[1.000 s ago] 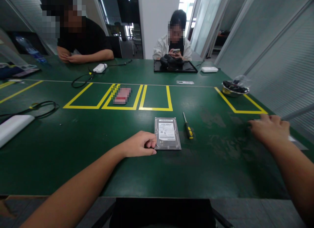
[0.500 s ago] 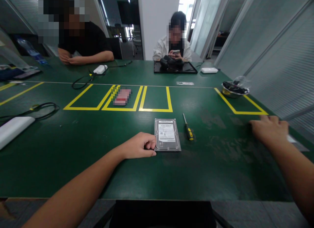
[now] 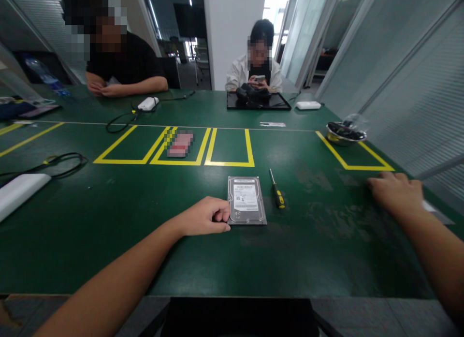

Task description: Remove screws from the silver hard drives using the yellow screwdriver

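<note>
A silver hard drive with a white label lies flat on the green table in front of me. At its left edge rests my left hand, fingers curled in and thumb by the drive's lower left corner; nothing shows inside the curl. Just right of the drive lies a screwdriver with a yellow and black handle, its metal shaft pointing away. Far to the right, my right hand rests on the table near the yellow-taped corner. Its fingers bend downward and their tips are hidden, so I cannot see anything under them.
Yellow tape frames mark the table; a blurred pinkish item lies in one. A metal bowl of dark items stands at right. White power adapters with cables and a black tray are about. Two people sit opposite.
Both hands, the hard drive and the screwdriver stay in place. The view has shifted very slightly.
</note>
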`<action>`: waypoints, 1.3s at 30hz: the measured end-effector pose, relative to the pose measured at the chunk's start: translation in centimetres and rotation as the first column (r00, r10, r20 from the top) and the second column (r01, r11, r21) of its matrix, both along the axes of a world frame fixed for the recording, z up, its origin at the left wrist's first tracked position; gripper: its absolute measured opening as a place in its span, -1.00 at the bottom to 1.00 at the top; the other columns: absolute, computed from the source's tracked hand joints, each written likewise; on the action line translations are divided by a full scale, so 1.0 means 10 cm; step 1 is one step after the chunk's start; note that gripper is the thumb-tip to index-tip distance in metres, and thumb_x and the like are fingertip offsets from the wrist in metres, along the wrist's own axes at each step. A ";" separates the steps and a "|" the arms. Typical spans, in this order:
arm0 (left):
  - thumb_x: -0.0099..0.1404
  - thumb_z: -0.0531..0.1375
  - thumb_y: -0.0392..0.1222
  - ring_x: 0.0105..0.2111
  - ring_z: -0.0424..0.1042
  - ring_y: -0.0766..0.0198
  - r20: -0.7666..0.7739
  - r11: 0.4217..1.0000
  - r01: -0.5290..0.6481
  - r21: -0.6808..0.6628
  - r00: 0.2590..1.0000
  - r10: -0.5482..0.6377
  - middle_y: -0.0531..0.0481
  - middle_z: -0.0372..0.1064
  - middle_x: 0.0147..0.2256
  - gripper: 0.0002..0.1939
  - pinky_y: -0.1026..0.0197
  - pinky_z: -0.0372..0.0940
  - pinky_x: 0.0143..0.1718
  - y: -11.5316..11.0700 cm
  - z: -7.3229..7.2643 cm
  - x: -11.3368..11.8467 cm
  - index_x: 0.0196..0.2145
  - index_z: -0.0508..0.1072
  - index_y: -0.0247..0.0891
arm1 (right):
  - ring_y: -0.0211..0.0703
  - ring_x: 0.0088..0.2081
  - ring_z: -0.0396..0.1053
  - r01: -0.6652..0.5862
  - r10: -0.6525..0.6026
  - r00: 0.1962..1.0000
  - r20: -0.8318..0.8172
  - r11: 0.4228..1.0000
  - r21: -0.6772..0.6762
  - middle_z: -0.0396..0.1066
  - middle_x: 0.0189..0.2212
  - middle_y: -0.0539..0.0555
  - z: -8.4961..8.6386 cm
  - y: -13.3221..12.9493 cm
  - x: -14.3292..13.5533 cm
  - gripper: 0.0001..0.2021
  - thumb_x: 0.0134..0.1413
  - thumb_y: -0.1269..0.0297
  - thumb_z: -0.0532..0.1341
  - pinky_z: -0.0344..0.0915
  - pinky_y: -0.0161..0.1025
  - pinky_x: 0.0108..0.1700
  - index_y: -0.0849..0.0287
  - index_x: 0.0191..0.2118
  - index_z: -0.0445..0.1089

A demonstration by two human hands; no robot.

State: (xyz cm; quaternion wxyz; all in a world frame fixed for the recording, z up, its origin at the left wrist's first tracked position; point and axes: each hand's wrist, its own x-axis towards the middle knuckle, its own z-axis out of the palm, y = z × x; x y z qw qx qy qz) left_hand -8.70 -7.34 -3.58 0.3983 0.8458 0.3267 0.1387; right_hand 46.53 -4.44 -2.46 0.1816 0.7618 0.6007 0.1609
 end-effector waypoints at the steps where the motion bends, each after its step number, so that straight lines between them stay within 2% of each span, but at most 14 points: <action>1: 0.15 0.31 -0.21 -0.45 0.25 0.39 0.000 1.000 -0.002 -0.001 1.000 0.002 0.13 0.27 -0.45 -0.83 0.32 0.13 -0.40 0.00 0.00 0.00 -0.40 0.38 -0.27 | 0.33 0.05 0.24 0.006 -0.006 1.000 -0.005 1.000 -0.007 0.35 -0.02 0.33 0.01 0.00 0.00 -0.52 0.32 0.20 -0.17 0.20 0.15 -0.09 0.07 -0.09 0.52; 8: 0.15 0.31 -0.21 -0.45 0.25 0.39 -0.010 1.000 -0.004 -0.006 1.000 0.004 0.13 0.26 -0.46 -0.83 0.32 0.13 -0.40 0.00 0.01 0.01 -0.40 0.38 -0.28 | 0.33 0.06 0.26 0.060 -0.063 0.997 -0.049 0.996 -0.071 0.35 0.08 0.27 0.05 -0.02 0.09 -0.54 0.28 0.08 -0.11 0.25 0.21 -0.07 0.05 -0.10 0.52; 15: 0.16 0.31 -0.20 -0.44 0.25 0.39 -0.007 1.000 0.000 0.001 1.000 0.000 0.13 0.26 -0.45 -0.84 0.32 0.14 -0.39 0.00 0.00 0.00 -0.40 0.38 -0.28 | 0.29 0.13 0.23 0.043 -0.048 0.997 -0.064 0.996 -0.072 0.29 0.20 0.19 0.00 -0.10 0.24 -0.57 0.24 0.19 -0.06 0.27 0.21 -0.05 -0.05 0.06 0.47; 25: 0.16 0.30 -0.18 -0.44 0.26 0.37 -0.012 1.000 -0.004 -0.008 1.000 0.004 0.11 0.27 -0.44 -0.84 0.31 0.14 -0.38 0.00 0.02 0.00 -0.39 0.39 -0.28 | 0.26 0.09 0.27 -0.063 0.062 0.998 -0.026 0.997 -0.039 0.35 0.14 0.23 -0.04 -0.13 0.33 -0.56 0.28 0.17 -0.09 0.27 0.16 -0.08 0.05 0.00 0.49; 29: 0.16 0.30 -0.19 -0.44 0.26 0.38 -0.008 1.000 -0.002 -0.002 1.000 0.002 0.12 0.27 -0.45 -0.84 0.31 0.14 -0.38 0.01 0.00 0.00 -0.40 0.38 -0.28 | 0.25 0.09 0.27 -0.101 0.100 0.995 -0.012 0.994 -0.046 0.35 0.14 0.23 -0.03 -0.15 0.34 -0.59 0.27 0.20 -0.08 0.26 0.14 -0.10 0.03 -0.01 0.48; 39: 0.16 0.30 -0.20 -0.46 0.23 0.40 0.004 1.000 0.001 -0.004 1.000 -0.001 0.13 0.25 -0.46 -0.85 0.32 0.11 -0.41 0.00 0.00 0.00 -0.40 0.38 -0.28 | 0.25 0.02 0.32 -0.119 0.120 0.992 0.032 0.991 -0.054 0.38 0.06 0.29 -0.04 -0.15 0.25 -0.55 0.32 0.23 -0.15 0.21 0.13 -0.14 0.11 -0.03 0.47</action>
